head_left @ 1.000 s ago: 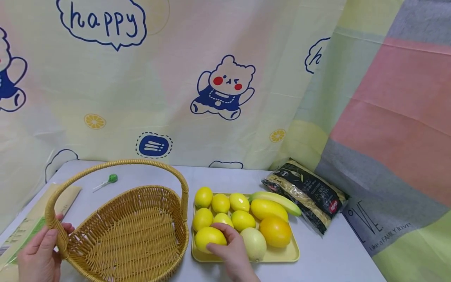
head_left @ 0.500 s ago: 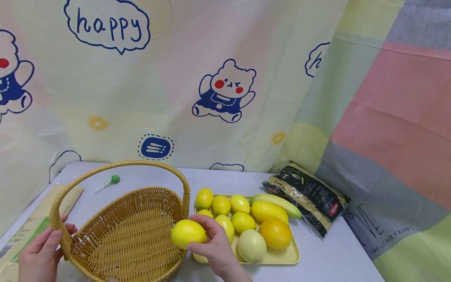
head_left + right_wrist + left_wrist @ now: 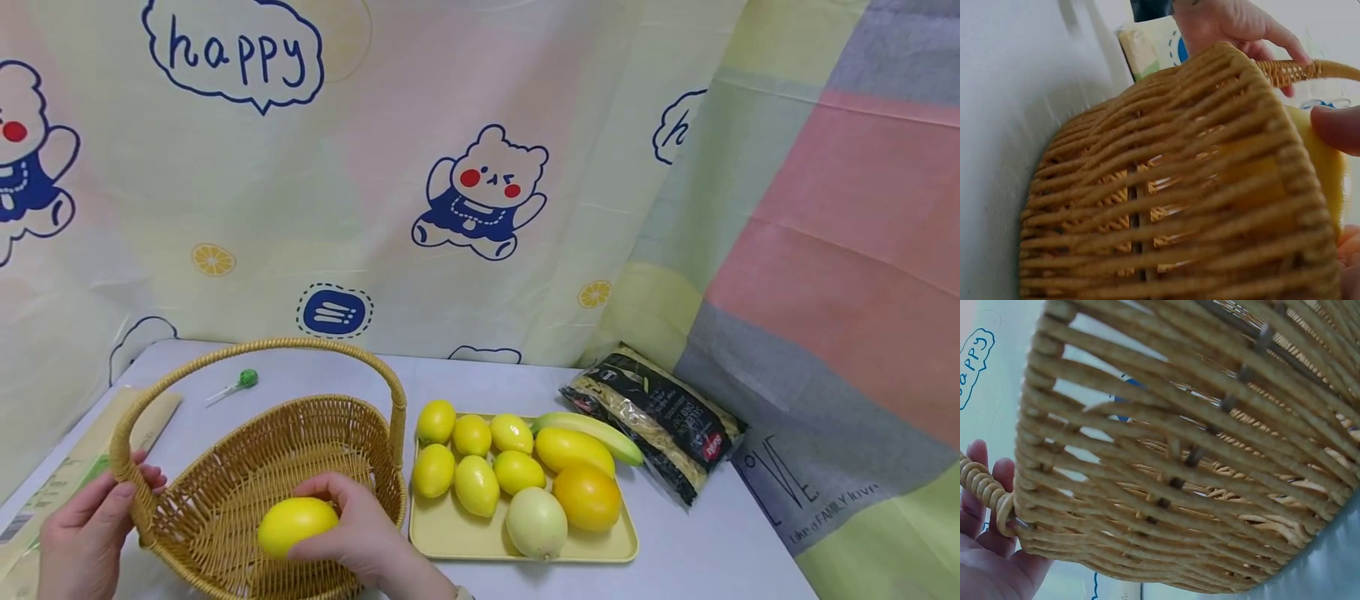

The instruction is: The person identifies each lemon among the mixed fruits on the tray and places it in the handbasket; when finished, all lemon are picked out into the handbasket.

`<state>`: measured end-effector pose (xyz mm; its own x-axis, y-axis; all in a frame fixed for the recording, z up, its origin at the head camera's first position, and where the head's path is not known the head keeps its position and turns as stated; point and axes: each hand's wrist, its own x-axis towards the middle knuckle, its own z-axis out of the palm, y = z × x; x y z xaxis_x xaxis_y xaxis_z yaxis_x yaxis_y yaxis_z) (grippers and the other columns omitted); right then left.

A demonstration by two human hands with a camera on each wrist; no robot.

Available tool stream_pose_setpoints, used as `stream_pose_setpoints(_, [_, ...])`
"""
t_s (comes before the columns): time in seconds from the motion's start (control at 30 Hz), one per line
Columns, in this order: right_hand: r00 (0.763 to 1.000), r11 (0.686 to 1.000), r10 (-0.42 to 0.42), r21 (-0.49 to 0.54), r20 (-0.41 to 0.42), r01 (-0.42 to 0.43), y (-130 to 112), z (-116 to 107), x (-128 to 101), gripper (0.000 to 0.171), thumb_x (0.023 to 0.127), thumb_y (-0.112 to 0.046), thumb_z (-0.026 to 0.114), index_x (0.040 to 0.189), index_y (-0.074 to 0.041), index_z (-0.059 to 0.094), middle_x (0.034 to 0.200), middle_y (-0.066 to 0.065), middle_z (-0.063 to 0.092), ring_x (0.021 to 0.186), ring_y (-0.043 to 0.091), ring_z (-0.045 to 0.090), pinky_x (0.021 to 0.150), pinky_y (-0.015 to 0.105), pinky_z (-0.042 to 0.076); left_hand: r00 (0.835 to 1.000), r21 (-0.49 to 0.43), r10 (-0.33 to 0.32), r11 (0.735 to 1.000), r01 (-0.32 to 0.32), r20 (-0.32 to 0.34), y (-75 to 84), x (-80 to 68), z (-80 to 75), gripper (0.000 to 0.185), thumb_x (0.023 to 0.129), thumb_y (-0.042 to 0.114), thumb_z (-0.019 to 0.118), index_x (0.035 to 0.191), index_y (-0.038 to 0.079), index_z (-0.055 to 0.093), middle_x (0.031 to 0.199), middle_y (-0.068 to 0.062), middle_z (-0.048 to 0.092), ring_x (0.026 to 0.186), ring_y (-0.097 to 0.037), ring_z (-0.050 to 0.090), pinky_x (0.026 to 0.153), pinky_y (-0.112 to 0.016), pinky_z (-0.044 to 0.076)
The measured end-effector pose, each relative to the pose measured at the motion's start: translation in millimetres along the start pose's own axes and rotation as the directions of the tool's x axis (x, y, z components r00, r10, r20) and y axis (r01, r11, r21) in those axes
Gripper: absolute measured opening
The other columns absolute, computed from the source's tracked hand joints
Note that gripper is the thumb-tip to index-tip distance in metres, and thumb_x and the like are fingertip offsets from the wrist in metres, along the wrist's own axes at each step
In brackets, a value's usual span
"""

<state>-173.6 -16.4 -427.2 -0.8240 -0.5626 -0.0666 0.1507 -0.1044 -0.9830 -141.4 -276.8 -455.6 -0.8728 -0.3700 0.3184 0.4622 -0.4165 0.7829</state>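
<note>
One lemon [image 3: 298, 527] is pinched between the right hand's [image 3: 356, 525] thumb, on its near side, and the fingers bent over its far side; its left end sticks out clear of them. It is at the mouth of the wicker basket [image 3: 300, 412], and in the right wrist view part of it shows through the weave; whether it touches the basket cannot be told. The left hand [image 3: 88, 533] has thumb and fingers clamped round the lower handle [image 3: 123, 450]. Six similar lemons lie on the yellow tray [image 3: 448, 540], just beside the basket.
</note>
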Motion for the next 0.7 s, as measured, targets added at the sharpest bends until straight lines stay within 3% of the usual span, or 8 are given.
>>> stream_pose_setpoints(0.1, [0.998, 0.994, 0.069, -0.086, 0.003, -0.068, 2.3, 8.5, 4.6, 0.049, 0.065, 0.015, 0.067, 0.109, -0.006, 0.060, 0.100, -0.004, 0.059, 0.085, 0.011, 0.056, 0.072, 0.026, 0.050, 1.000, -0.039, 0.008, 0.999, -0.008, 0.007, -0.7, 1.0, 2.0, 0.032, 0.093, -0.008, 0.043, 0.117, 0.000, 0.062, 0.090, -0.006, 0.071, 0.083, -0.012, 0.067, 0.072, -0.021, 0.054])
stream_pose_setpoints(0.2, [0.997, 0.993, 0.076, -0.094, 0.008, -0.075, 2.8, 11.9, 5.9, 0.046, 0.067, 0.014, 0.068, 0.108, -0.007, 0.061, 0.102, -0.005, 0.061, 0.091, 0.010, 0.056, 0.078, 0.025, 0.049, 0.998, -0.093, 0.042, 0.995, -0.038, 0.042, -2.2, 2.4, 4.2, 0.033, 0.093, -0.010, 0.040, 0.119, -0.003, 0.060, 0.092, -0.009, 0.070, 0.084, -0.015, 0.067, 0.072, -0.022, 0.054])
stream_pose_setpoints(0.33, [1.000, 1.000, 0.002, -0.023, -0.012, -0.002, -0.4, 10.0, 3.7, 0.044, 0.070, 0.012, 0.067, 0.111, -0.003, 0.061, 0.106, -0.003, 0.064, 0.099, 0.010, 0.055, 0.089, 0.026, 0.044, 0.984, -0.213, 0.128, 0.972, -0.099, 0.127, -3.4, 6.4, 7.2, 0.036, 0.093, -0.015, 0.032, 0.121, -0.011, 0.054, 0.094, -0.016, 0.067, 0.083, -0.022, 0.067, 0.075, -0.026, 0.054])
stream_pose_setpoints(0.4, [0.999, 0.999, -0.047, 0.012, -0.028, 0.047, -2.6, 7.2, 1.9, 0.045, 0.070, 0.011, 0.067, 0.113, 0.000, 0.059, 0.107, -0.001, 0.064, 0.101, 0.012, 0.056, 0.091, 0.027, 0.043, 0.980, -0.245, 0.145, 0.963, -0.109, 0.134, -2.3, 7.9, 8.9, 0.036, 0.093, -0.015, 0.031, 0.121, -0.013, 0.053, 0.094, -0.017, 0.067, 0.082, -0.023, 0.066, 0.076, -0.027, 0.054])
stream_pose_setpoints(0.7, [0.985, 0.982, -0.164, 0.087, -0.057, 0.169, -20.9, -8.9, -15.8, 0.050, 0.071, 0.008, 0.067, 0.118, 0.003, 0.052, 0.112, 0.003, 0.061, 0.106, 0.018, 0.057, 0.092, 0.031, 0.045, 0.995, -0.141, 0.086, 0.987, -0.079, 0.041, 2.5, 7.5, 6.4, 0.034, 0.093, -0.012, 0.036, 0.119, -0.008, 0.057, 0.091, -0.012, 0.068, 0.077, -0.018, 0.065, 0.072, -0.024, 0.053])
